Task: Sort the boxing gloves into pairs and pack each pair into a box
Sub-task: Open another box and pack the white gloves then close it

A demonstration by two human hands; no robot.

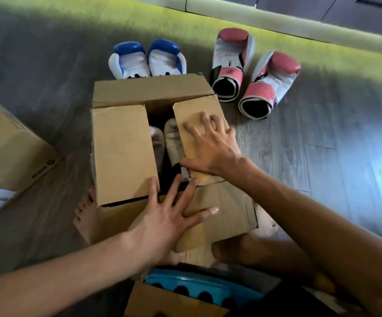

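A cardboard box (126, 152) stands on the floor in front of me with its side flaps folded partly inward. Through the gap between the flaps show two pale gloves (167, 143) lying inside. My right hand (210, 147) presses flat on the right flap with spread fingers. My left hand (171, 216) lies flat with straight fingers on the near flap. Behind the box stand two blue and white gloves (147, 59) side by side. To the right lie two pink and white gloves (254, 72), cuffs toward me.
A second cardboard box (9, 152) sits at the left edge. At the bottom a blue plastic thing (203, 287) lies beside more cardboard (162, 303). My bare feet (87, 213) flank the box. A raised ledge (277, 21) runs along the back.
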